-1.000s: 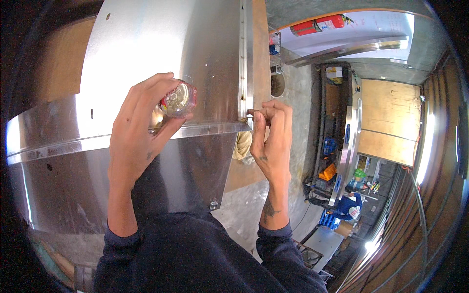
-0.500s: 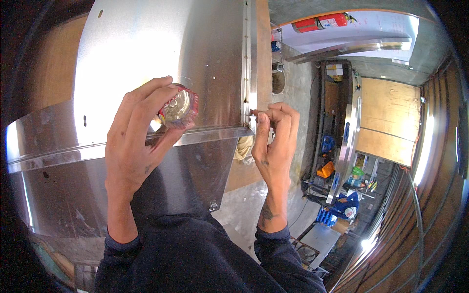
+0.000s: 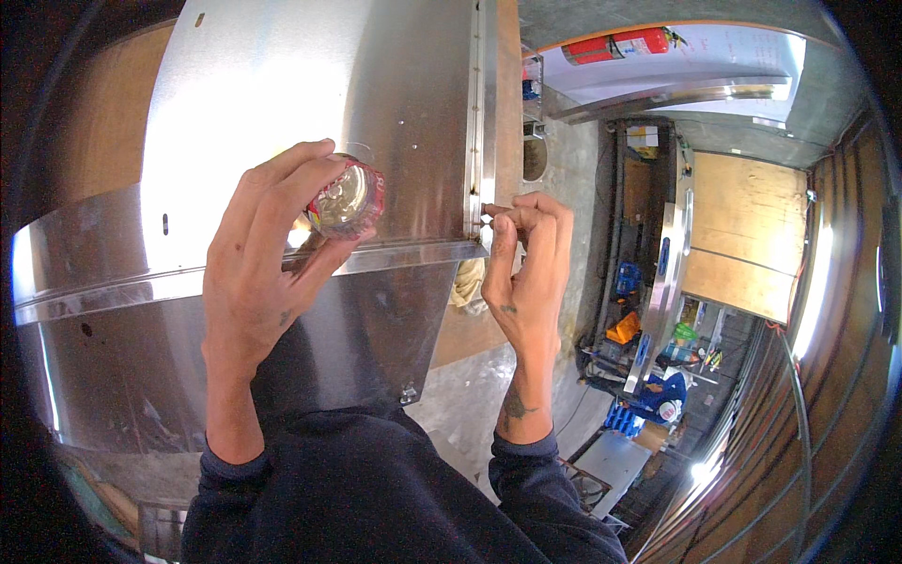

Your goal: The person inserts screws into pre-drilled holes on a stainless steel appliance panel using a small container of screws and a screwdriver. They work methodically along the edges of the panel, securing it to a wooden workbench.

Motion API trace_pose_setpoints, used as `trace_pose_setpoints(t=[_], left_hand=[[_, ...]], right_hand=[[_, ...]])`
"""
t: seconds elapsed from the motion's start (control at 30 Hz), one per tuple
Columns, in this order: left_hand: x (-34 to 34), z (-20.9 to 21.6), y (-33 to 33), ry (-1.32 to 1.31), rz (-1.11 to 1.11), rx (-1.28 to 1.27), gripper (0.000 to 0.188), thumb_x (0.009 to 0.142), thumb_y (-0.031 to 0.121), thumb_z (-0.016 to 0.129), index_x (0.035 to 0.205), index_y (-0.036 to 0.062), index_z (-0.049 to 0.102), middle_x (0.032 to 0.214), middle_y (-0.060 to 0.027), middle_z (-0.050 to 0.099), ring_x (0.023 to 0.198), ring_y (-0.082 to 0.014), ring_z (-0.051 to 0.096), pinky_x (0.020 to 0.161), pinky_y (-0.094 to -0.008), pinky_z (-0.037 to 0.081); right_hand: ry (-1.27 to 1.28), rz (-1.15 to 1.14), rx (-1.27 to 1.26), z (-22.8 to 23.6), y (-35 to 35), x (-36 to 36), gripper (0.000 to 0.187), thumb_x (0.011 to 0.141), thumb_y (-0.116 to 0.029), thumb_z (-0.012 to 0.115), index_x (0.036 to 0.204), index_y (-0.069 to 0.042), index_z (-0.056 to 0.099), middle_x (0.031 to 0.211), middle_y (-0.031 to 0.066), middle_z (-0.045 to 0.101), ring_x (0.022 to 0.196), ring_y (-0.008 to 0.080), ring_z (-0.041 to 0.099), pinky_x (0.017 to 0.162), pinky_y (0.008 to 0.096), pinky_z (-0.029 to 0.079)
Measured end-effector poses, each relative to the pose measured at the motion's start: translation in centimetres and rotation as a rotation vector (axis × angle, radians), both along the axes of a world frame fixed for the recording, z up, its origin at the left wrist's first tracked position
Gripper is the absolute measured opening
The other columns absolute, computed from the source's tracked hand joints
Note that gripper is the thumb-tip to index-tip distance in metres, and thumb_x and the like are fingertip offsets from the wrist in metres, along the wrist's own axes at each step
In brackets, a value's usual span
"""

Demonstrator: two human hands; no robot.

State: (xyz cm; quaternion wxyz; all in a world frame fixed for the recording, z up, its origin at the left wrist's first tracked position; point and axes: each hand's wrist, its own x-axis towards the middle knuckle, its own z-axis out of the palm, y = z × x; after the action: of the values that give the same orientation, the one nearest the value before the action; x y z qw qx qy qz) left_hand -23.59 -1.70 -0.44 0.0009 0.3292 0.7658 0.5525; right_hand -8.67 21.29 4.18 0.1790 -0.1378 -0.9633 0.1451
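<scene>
A large shiny sheet-metal panel (image 3: 310, 85) with a long hinge strip (image 3: 477, 113) down its right edge fills the upper left. My left hand (image 3: 263, 263) grips a small clear round container with a red band (image 3: 346, 199) and holds it against the panel. My right hand (image 3: 526, 258) is at the lower end of the hinge, its fingertips pinched on a small thin fastener or pin (image 3: 489, 211) at the panel's corner. What exactly is pinched is too small to tell. A lower bent metal sheet (image 3: 376, 320) hangs under the panel.
A wooden board (image 3: 509, 94) lies behind the hinge edge. A red fire extinguisher (image 3: 625, 44) is on the far wall. At the right stand shelves (image 3: 658, 282) with coloured tools and a plywood sheet (image 3: 742, 235). A crumpled cloth (image 3: 462, 282) sits under the panel's corner.
Both hands stay at the same places on the panel. The view has shifted slightly and my right fingers have tightened at the hinge's lower end.
</scene>
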Motion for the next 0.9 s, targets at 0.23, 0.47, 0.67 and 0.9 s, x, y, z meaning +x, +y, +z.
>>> trace_pose_setpoints(t=[0.23,0.47,0.67,0.9], left_hand=[[0.16,0.19,0.13,-0.007,0.004,-0.004,0.065,0.078,0.008,0.095,0.137,0.0084,0.068,0.143,-0.0172,0.070,0.131,-0.0331,0.069,0.108,-0.0430,0.058],[0.11,0.08,0.08,0.011,-0.006,-0.019,0.065,0.079,0.007,0.095,0.138,0.0078,0.067,0.143,-0.0174,0.070,0.132,-0.0333,0.068,0.110,-0.0433,0.058],[0.15,-0.04,0.07,0.009,-0.007,-0.007,0.066,0.079,0.008,0.095,0.139,0.0076,0.067,0.144,-0.0169,0.070,0.133,-0.0331,0.068,0.110,-0.0434,0.057],[0.23,0.10,0.05,-0.040,-0.010,0.004,0.066,0.079,0.007,0.095,0.138,0.0080,0.067,0.143,-0.0176,0.070,0.133,-0.0336,0.068,0.110,-0.0431,0.057]], right_hand=[[-0.044,0.022,0.026,0.41,-0.50,0.84,0.016,0.101,0.004,0.069,0.115,0.003,0.062,0.123,0.0239,0.058,0.112,0.0399,0.064,0.092,0.0462,0.056],[-0.046,-0.012,-0.023,0.21,-0.84,0.93,0.015,0.101,0.004,0.069,0.115,0.003,0.063,0.123,0.0228,0.058,0.110,0.0394,0.065,0.092,0.0466,0.056],[-0.039,-0.020,-0.049,-0.06,-0.92,1.02,0.017,0.100,0.005,0.069,0.116,0.004,0.064,0.124,0.0223,0.058,0.110,0.0394,0.065,0.093,0.0472,0.056],[0.043,-0.071,-0.049,0.34,-0.89,0.76,0.012,0.100,0.004,0.067,0.111,0.002,0.064,0.113,0.0182,0.068,0.113,0.0350,0.061,0.096,0.0444,0.052]])
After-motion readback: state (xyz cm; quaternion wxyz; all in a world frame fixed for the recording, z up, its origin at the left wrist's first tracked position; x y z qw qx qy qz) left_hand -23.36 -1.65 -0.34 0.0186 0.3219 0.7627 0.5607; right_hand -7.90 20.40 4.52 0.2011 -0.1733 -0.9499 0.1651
